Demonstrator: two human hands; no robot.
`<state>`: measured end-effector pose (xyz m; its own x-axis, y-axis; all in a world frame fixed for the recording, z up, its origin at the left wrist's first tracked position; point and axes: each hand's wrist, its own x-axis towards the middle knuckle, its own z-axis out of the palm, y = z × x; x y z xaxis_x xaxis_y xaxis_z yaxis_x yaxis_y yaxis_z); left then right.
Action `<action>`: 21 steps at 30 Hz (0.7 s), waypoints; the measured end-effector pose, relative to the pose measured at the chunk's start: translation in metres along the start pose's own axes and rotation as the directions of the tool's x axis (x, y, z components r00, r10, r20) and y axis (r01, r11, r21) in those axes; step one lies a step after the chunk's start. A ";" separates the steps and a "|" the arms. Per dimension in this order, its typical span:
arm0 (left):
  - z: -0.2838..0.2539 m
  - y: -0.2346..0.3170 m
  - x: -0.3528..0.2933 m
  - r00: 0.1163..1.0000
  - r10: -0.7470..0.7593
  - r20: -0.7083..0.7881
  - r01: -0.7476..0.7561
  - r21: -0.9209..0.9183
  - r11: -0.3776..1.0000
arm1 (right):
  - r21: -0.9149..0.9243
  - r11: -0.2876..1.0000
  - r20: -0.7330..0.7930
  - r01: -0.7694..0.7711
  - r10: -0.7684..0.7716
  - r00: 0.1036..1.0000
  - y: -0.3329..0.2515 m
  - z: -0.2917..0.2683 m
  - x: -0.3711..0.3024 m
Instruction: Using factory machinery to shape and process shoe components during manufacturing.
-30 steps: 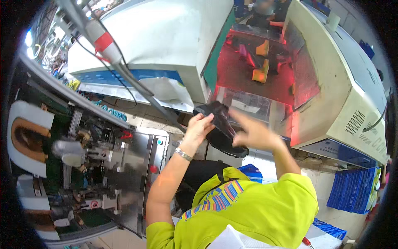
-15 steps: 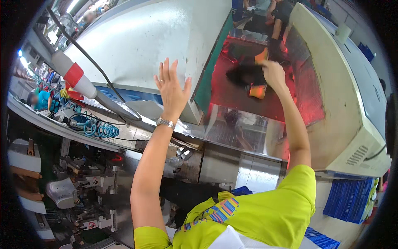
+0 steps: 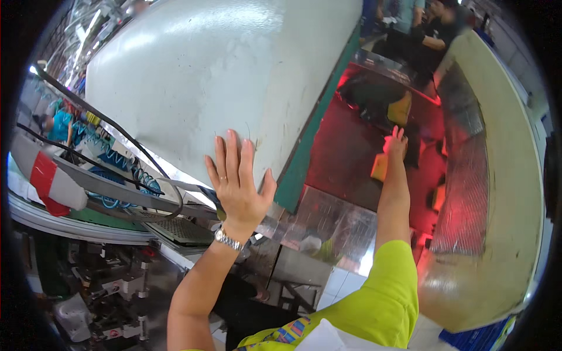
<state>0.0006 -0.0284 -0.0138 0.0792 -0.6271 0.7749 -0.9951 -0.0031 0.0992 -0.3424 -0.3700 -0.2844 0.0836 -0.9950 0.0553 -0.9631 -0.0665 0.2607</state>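
My left hand [image 3: 237,184] lies flat, fingers spread, against the pale grey housing [image 3: 193,82] of a machine. A metal-banded watch [image 3: 228,238] is on that wrist. My right arm reaches into the red-lit opening between two housings. There my right hand [image 3: 396,145] has its fingers stretched and apart, just over or touching a dark piece partly hidden beneath it. A yellow-orange block-like part [image 3: 379,167] shows beside the hand. Farther in lies a dark, soft-looking piece [image 3: 366,96] with another yellow-orange part [image 3: 399,109] at its end. Their exact kind is unclear.
The dark red-lit bed [image 3: 339,158] runs away from me, with a metal plate [image 3: 333,222] at its near end. A cream housing [image 3: 497,275] with a foil-like panel borders the right. A red-and-white connector [image 3: 50,184] and cables hang left. People sit beyond the far end.
My left hand has come to rest lower on the grey housing. My right hand's fingers have spread, and the dark piece with its yellow-orange part now lies farther in, beyond the hand.
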 end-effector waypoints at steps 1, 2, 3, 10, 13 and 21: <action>-0.002 -0.004 -0.002 1.000 0.018 0.000 -0.018 0.025 1.000 | 0.020 1.000 0.034 -0.004 0.003 0.999 -0.018 -0.003 0.002; -0.004 -0.007 -0.004 0.999 0.037 -0.003 -0.037 0.031 0.999 | 0.027 0.999 0.068 -0.023 0.021 0.997 -0.025 -0.010 0.005; -0.003 -0.008 -0.006 0.999 0.048 -0.021 -0.047 0.035 0.998 | -0.039 0.999 0.103 -0.030 0.034 0.994 -0.029 -0.009 0.013; -0.007 -0.008 -0.007 0.999 0.035 -0.026 -0.033 0.041 0.999 | 0.283 0.937 -0.355 0.206 -0.097 0.930 -0.004 -0.134 -0.023; -0.005 -0.004 -0.006 1.000 0.015 -0.026 -0.014 0.021 1.000 | 0.417 0.860 -0.464 0.294 -0.077 0.883 0.019 -0.215 -0.074; -0.066 0.023 -0.004 0.918 -0.347 0.194 0.380 -0.683 0.624 | 0.763 0.381 -0.401 0.522 -0.354 0.845 0.083 -0.386 -0.202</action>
<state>-0.0189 0.0252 0.0263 0.4062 -0.7253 0.5558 -0.5500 0.2916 0.7826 -0.3404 -0.1459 0.0977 0.5144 -0.7868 0.3412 -0.5181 -0.6022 -0.6074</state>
